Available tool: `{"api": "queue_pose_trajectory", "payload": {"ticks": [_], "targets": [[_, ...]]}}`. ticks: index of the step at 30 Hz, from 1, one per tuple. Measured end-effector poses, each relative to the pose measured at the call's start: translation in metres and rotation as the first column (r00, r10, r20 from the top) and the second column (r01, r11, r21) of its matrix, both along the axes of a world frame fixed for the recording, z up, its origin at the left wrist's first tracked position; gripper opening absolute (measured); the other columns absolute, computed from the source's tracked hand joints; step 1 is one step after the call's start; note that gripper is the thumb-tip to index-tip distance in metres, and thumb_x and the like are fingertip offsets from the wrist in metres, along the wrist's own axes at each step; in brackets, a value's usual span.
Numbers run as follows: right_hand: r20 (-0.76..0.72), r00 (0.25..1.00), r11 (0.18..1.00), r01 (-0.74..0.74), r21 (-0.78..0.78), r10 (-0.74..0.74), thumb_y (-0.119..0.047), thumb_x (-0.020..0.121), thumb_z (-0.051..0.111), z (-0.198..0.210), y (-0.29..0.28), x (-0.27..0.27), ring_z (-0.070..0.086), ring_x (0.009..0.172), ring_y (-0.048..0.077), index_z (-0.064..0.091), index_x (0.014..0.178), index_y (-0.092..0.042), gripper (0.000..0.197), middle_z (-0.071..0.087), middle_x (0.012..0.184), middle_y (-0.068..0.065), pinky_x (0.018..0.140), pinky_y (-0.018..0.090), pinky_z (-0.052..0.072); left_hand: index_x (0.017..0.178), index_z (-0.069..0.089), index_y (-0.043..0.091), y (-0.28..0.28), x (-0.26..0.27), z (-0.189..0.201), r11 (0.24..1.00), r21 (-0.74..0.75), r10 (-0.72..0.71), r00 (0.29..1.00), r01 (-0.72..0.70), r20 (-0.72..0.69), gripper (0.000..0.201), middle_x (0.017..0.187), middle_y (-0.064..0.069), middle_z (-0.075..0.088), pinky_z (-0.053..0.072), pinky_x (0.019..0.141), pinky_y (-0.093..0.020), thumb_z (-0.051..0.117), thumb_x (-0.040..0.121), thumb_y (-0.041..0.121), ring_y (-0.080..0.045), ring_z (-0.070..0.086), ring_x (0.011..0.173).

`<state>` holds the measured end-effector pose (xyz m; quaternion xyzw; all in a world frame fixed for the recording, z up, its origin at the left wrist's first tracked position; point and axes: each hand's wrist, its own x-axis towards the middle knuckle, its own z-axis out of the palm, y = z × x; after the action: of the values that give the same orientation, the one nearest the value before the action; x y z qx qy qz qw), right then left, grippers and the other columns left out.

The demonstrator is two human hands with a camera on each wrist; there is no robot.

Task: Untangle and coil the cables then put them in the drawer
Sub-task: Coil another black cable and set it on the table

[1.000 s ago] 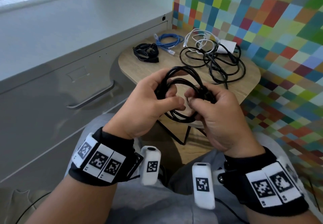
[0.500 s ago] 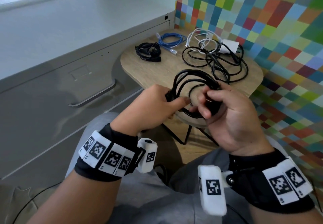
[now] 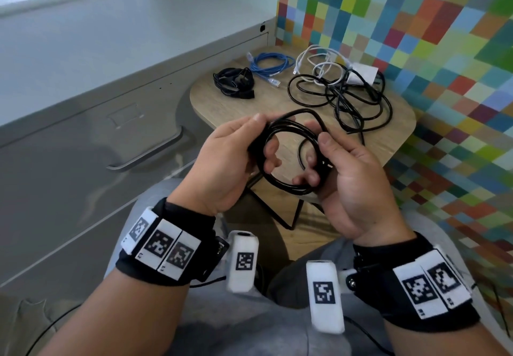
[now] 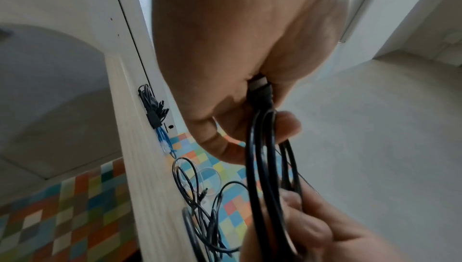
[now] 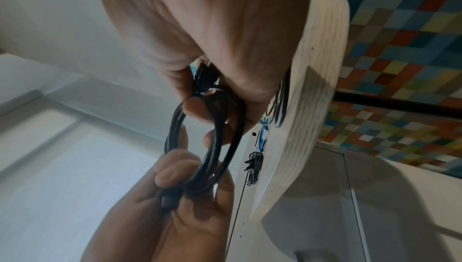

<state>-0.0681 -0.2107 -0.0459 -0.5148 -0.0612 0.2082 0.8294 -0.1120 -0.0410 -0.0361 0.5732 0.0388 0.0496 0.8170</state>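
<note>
A black cable (image 3: 291, 139) wound into a loose coil hangs between both hands over my lap, in front of the small wooden table (image 3: 394, 139). My left hand (image 3: 236, 156) grips the coil's left side, fingers curled through the loop. My right hand (image 3: 341, 172) grips the right side with thumb on top. In the left wrist view a plug end (image 4: 260, 88) sits in the left palm above the cable strands (image 4: 252, 167). The right wrist view shows the coil (image 5: 215, 137) and a connector (image 5: 203, 78) pinched in the right hand.
On the table lie a small coiled black cable (image 3: 236, 82), a coiled blue cable (image 3: 268, 65), a white cable with charger (image 3: 361, 74) and a tangled black cable (image 3: 349, 97). A grey drawer unit with a handle (image 3: 150, 153) stands shut at the left. A coloured checkered wall is at the right.
The coil has risen and turned more face-up. My right hand has shifted from wrapping near the coil's middle to holding its right side. My left thumb now sits on the coil's upper left.
</note>
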Motion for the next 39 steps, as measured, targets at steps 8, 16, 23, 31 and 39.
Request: {"api": "queue_pose_trajectory", "payload": {"ticks": [8, 16, 23, 31, 39], "targets": [[0.026, 0.999, 0.999, 0.039, -0.029, -0.038, -0.006, 0.104, 0.053, -0.002, -0.007, 0.003, 0.038, 0.054, 0.015, 0.076, 0.121, -0.014, 0.030, 0.060, 0.079, 0.009, 0.054, 0.031, 0.048, 0.135, 0.063, 0.005, 0.012, -0.005, 0.000, 0.985, 0.061, -0.158, 0.987, 0.159, -0.019, 0.048, 0.087, -0.015, 0.057, 0.049, 0.073, -0.039, 0.033, 0.098, -0.001, -0.032, 0.057, 0.068], [0.060, 0.998, 0.992, 0.010, -0.128, -0.002, -0.005, 0.102, 0.057, -0.006, -0.005, 0.003, 0.046, 0.056, 0.014, 0.079, 0.102, -0.008, 0.022, 0.061, 0.083, 0.013, 0.061, 0.031, 0.052, 0.129, 0.066, 0.016, -0.001, -0.005, -0.002, 0.848, 0.521, -0.129, 0.991, 0.095, 0.028, 0.030, 0.074, 0.003, 0.060, 0.056, 0.065, -0.041, 0.060, 0.102, 0.005, -0.017, 0.049, 0.055], [0.233, 0.966, 0.971, 0.155, -0.182, -0.111, -0.013, 0.099, 0.065, -0.009, -0.005, -0.001, 0.074, 0.079, 0.028, 0.074, 0.094, -0.013, 0.010, 0.074, 0.090, 0.016, 0.057, 0.038, 0.062, 0.114, 0.072, 0.011, -0.006, -0.004, 0.003, 0.910, 0.405, -0.080, 0.996, 0.090, -0.042, 0.023, 0.053, 0.016, 0.046, 0.040, 0.049, -0.027, 0.053, 0.106, 0.022, -0.013, 0.031, 0.049], [0.206, 0.974, 0.974, 0.132, -0.185, -0.093, -0.031, 0.093, 0.066, -0.002, -0.005, -0.003, 0.072, 0.066, 0.025, 0.069, 0.102, -0.008, 0.025, 0.074, 0.085, 0.018, 0.050, 0.037, 0.058, 0.090, 0.068, 0.033, -0.011, 0.000, -0.003, 0.698, 0.701, 0.111, 0.989, -0.145, 0.094, 0.015, 0.051, 0.011, 0.053, 0.044, 0.047, -0.037, 0.061, 0.101, 0.039, -0.016, 0.051, 0.048], [0.589, 0.805, 0.868, 0.338, -0.364, -0.067, -0.038, 0.090, 0.073, -0.006, -0.013, 0.003, 0.070, 0.085, 0.015, 0.076, 0.089, -0.026, 0.012, 0.072, 0.086, -0.001, 0.077, 0.035, 0.061, 0.096, 0.064, 0.001, -0.001, -0.002, -0.005, 0.935, 0.346, -0.058, 0.997, 0.073, -0.054, 0.028, 0.056, 0.004, 0.034, 0.033, 0.044, -0.026, 0.059, 0.104, 0.027, -0.014, 0.029, 0.046]]}}
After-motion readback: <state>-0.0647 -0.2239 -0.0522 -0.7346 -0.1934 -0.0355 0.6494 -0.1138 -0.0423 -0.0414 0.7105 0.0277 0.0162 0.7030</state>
